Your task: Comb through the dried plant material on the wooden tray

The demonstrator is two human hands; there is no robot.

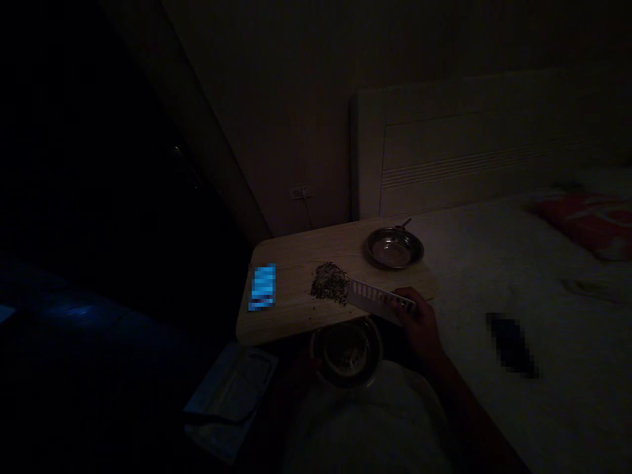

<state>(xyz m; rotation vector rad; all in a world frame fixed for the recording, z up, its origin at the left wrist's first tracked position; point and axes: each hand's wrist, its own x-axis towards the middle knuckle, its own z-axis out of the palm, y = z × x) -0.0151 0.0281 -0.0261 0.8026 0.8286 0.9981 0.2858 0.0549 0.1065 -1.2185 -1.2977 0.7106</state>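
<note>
My right hand (417, 319) is closed around one end of a long pale strip with a row of slots (372, 296). The strip's far end meets a loose pile of small dark and whitish grains (330, 283) on the light wooden table (291, 253). Just below the table's front edge is a round metal bowl (374, 372) with some pale matter inside. In deep shadow, my left hand (307, 370) is at this bowl's left rim and appears to grip it; its fingers barely show.
A shallow metal dish (395, 250) stands at the table's back right. On the left lies a lit, blurred phone screen (262, 287). A bed (474, 263) with a red cloth (587, 220) and a blurred dark object (512, 344) adjoins the right. A plugged socket (301, 191) is on the wall.
</note>
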